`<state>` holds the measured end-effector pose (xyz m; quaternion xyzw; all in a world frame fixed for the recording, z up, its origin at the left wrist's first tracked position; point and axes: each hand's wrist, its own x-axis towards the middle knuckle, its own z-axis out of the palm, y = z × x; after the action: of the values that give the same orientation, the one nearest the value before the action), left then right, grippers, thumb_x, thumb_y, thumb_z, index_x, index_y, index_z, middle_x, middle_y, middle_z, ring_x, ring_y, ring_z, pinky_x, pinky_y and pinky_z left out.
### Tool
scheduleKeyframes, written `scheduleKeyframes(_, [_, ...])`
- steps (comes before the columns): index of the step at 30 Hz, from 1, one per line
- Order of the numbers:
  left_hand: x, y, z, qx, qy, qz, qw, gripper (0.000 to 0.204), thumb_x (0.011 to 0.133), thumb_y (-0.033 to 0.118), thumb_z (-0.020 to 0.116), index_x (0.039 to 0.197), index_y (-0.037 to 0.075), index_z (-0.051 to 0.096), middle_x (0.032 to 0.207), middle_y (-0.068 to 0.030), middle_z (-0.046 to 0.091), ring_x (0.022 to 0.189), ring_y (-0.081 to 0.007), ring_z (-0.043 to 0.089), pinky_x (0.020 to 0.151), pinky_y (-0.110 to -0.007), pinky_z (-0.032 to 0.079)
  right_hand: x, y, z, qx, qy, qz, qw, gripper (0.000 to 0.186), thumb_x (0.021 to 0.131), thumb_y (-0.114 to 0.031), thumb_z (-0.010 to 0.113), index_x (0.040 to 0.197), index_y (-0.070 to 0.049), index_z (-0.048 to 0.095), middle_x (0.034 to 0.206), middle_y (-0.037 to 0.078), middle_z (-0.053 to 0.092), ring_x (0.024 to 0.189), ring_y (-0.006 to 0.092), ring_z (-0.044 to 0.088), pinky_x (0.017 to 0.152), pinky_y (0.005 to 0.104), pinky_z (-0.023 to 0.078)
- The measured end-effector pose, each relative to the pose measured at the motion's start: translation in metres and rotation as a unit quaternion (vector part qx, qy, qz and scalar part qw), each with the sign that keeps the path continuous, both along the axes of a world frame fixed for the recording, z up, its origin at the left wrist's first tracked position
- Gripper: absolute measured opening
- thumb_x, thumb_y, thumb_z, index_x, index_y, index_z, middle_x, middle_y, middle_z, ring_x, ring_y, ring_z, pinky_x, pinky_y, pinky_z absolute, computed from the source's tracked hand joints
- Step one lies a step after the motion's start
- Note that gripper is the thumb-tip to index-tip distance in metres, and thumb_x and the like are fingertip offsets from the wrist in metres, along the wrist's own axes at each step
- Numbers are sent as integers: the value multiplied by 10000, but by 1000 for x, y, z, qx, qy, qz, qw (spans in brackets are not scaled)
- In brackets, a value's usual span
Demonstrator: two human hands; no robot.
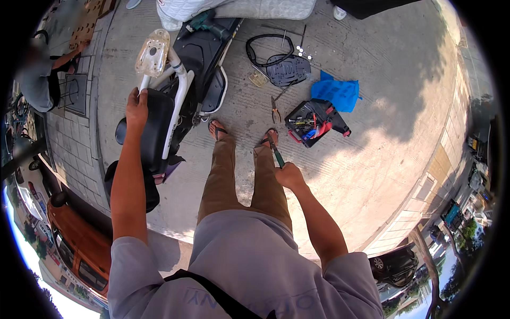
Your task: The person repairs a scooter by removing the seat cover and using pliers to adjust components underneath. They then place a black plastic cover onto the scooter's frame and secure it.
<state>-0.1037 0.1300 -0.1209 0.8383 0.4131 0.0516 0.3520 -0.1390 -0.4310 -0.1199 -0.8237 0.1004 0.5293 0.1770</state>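
At the left stands a black-and-white electric scooter, partly taken apart, with a white tubular frame (175,109). My left hand (137,109) is closed around a short white post (144,82) beside the scooter's black padded part (157,125). A tan, worn plate (153,53) with a hole in its middle tops this post. In front of my right leg, my right hand (289,176) grips a green-handled tool (278,156) with a dark shaft; its tip overlaps my foot, so its exact kind is unclear.
An open black toolbox (313,125) holds several tools, with a blue bag (334,91) behind it. Pliers (275,111), a black ribbed mat (288,70) and a looped black tube (255,50) lie on the concrete. A green-and-black drill (204,24) rests on the scooter. Another person (37,80) sits far left.
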Motion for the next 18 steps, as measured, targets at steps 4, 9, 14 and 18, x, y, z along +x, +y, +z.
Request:
scheduleKeyframes(4, [-35,-3,-44,190,140,-176,956,820,1019,624,579,1600,64,432,1650,-261,361,1547,-402,326,1241,-524,257,11,19,-34,-1,16,-47,999,604,880,-419,661,1126,132,696,1179,392,687,1161,500,678,1014,509,538])
scheduleKeyframes(9, [-27,-49,-37,321,162,-201,911,758,1027,634,542,1624,187,405,1697,-234,273,1585,-444,198,1239,-624,144,15,44,-137,-2,73,-48,996,609,915,-418,651,1311,44,666,1323,304,669,1254,463,651,1070,517,522])
scheduleKeyframes(14, [-28,-66,-37,398,148,-185,886,666,1045,577,530,1584,188,482,1672,-207,348,1569,-396,274,1244,-574,175,31,79,-206,-62,67,-50,995,582,901,-317,650,1325,81,605,1424,283,612,1286,430,645,1068,477,532])
scheduleKeyframes(18, [-28,-64,-41,381,129,-175,899,616,1096,554,442,1584,183,504,1671,-180,372,1560,-391,300,1249,-552,182,11,92,-293,-84,8,-36,996,552,913,-237,674,1337,74,505,1369,286,614,1226,415,672,1022,472,560])
